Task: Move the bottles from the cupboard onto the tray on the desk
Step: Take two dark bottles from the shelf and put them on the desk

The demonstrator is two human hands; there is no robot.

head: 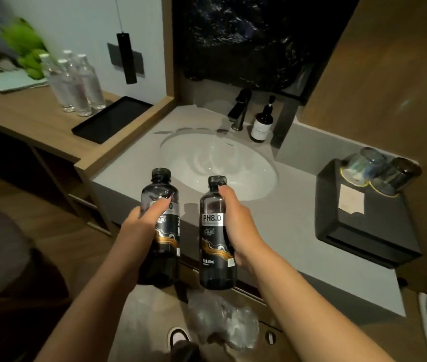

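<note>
Left hand [139, 226] grips a dark bottle [160, 231] around its middle, thumb across the label. Right hand [238, 220] grips a second dark bottle [216, 239], label reading PH8.0, thumb up near the cap. Both bottles upright, side by side, apart, held in the air in front of the grey sink counter [298, 246]. Black tray [113, 118] lies on the wooden worktop [24, 118] at upper left, well apart from both hands. Four clear bottles [76, 82] stand on the worktop just beside the tray's far end.
</note>
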